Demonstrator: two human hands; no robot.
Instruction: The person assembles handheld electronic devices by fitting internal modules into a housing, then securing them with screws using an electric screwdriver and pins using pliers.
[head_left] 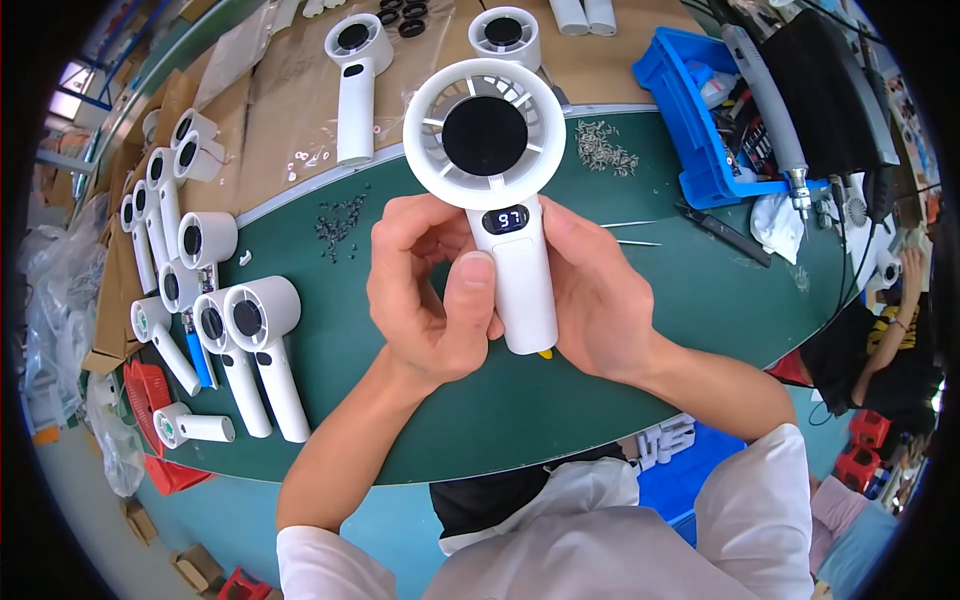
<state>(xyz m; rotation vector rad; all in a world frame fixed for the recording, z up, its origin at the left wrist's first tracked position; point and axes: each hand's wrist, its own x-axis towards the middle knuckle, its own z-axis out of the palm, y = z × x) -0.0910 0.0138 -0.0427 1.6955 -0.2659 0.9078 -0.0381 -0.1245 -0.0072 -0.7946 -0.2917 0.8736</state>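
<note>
A white handheld fan (527, 290) stands between my hands above the green table, its round head with a black centre facing up toward me. A small display (506, 219) on its neck is lit. My left hand (430, 300) is closed on the fan's left side, with the thumb against the handle's edge. Around the right side, my right hand (598, 285) supports the neck and handle; its fingers are partly hidden behind the fan. Just beyond the fan head, another white fan (503, 35) lies partly covered.
Several white fans (262, 310) lie at the left, beside a blue-handled screwdriver (197, 352). Small screws (605, 150) and dark bits (340, 222) are heaped farther back. Tweezers (635, 243), a black knife-like tool (725, 236) and a blue bin (700, 150) are at right. A co-worker's arm (895, 310) shows beyond.
</note>
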